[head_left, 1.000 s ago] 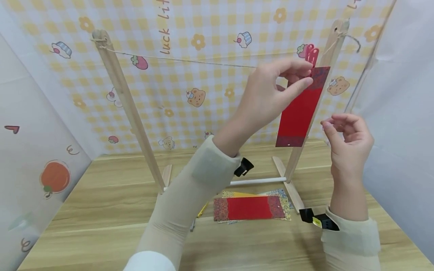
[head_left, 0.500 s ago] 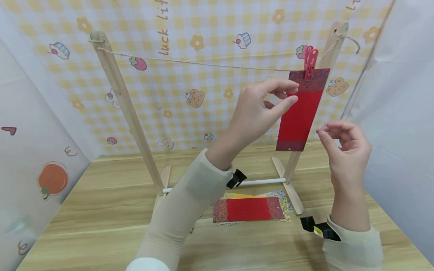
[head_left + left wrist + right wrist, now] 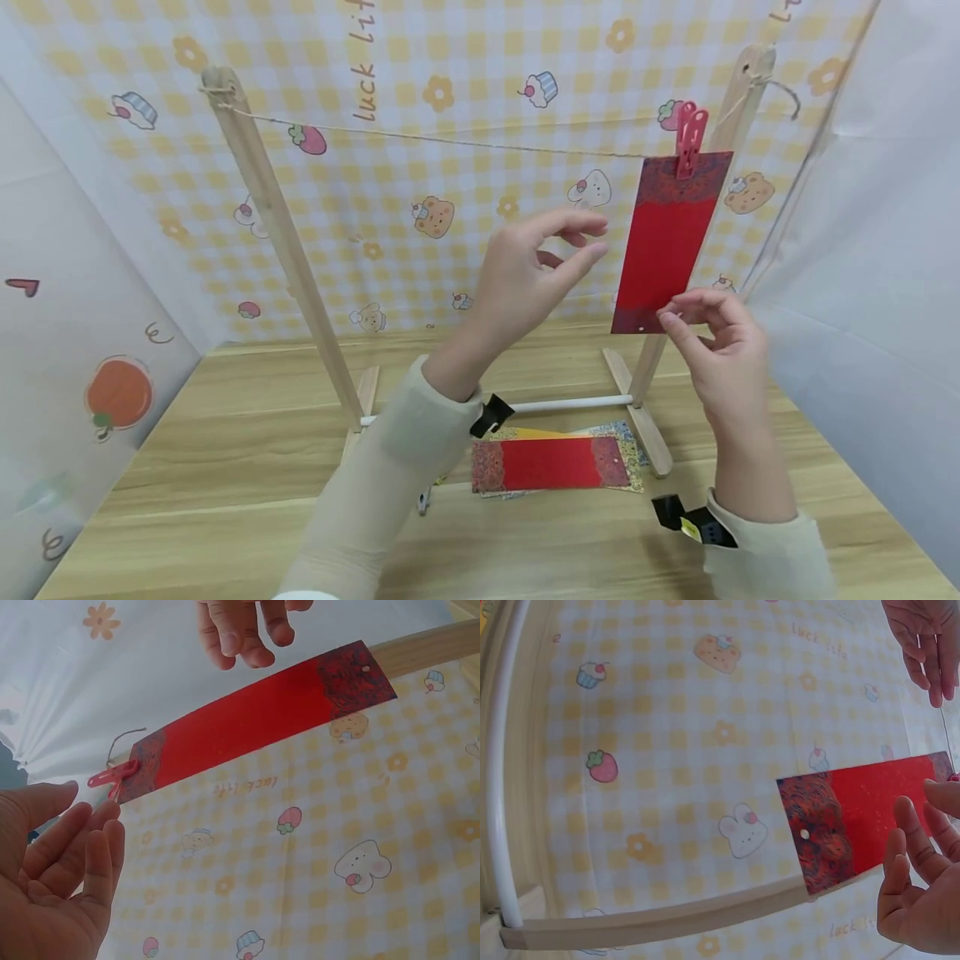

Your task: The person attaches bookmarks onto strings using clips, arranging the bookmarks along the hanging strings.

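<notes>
A red card with dark patterned ends (image 3: pixel 663 250) hangs from the string (image 3: pixel 450 142) near the right post, held at its top by a pink-red clothespin (image 3: pixel 688 146). My left hand (image 3: pixel 525 271) is in the air left of the card, fingers loosely bent, holding nothing. In front of the card's lower right corner is my right hand (image 3: pixel 720 354), its fingers loosely bent around nothing. The right wrist view shows that hand (image 3: pixel 926 877) overlapping the card (image 3: pixel 870 817); whether it touches cannot be told. The left wrist view shows the clothespin (image 3: pixel 114 774) beyond my left fingertips.
A wooden frame with a left post (image 3: pixel 285 242), a right post (image 3: pixel 738 108) and a white bottom bar (image 3: pixel 573 403) stands on the table (image 3: pixel 225 500). Several patterned cards, a red one (image 3: pixel 551 463) on top, lie in front. A small clip (image 3: pixel 423 500) lies left of them.
My left hand has come away from the clothespin and moved down and left. My right hand has moved left and slightly down, in front of the card's lower corner. The card hangs from the clothespin.
</notes>
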Available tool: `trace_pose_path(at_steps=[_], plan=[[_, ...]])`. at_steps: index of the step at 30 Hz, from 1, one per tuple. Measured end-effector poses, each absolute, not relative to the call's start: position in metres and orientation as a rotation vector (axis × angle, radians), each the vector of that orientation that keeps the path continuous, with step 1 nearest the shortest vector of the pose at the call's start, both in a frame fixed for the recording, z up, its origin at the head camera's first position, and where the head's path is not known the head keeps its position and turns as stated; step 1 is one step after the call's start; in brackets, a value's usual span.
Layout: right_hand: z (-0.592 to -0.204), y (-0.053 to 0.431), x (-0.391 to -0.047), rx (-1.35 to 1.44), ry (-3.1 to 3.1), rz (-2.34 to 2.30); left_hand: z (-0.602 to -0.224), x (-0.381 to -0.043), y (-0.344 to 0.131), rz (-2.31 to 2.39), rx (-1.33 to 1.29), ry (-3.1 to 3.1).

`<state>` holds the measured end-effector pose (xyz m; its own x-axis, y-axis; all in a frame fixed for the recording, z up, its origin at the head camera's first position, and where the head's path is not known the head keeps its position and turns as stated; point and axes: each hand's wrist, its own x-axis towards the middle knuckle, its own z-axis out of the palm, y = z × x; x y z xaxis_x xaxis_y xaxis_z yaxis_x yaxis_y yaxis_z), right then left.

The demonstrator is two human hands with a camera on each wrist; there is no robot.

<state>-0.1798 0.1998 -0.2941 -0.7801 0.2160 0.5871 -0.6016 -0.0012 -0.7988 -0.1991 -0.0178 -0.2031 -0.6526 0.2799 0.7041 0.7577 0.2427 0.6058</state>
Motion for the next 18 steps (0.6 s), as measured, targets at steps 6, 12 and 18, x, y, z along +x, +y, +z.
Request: trace_pose_path(at_steps=[6, 12, 18], plan=[[-0.301, 0.189, -0.177, 0.404, -1.941, 1.683, -0.21, -0.197, -0.036, -1.37, -0.904, -2.088], [-0.307, 0.18, -0.178, 0.422, -2.103, 1.568, -0.218, -0.195, -0.054, -1.407, -0.858, -2.089], [-0.313, 0.171, -0.179, 0.489, -2.182, 1.527, -0.227, -0.19, -0.069, -1.399, -0.784, -2.116]])
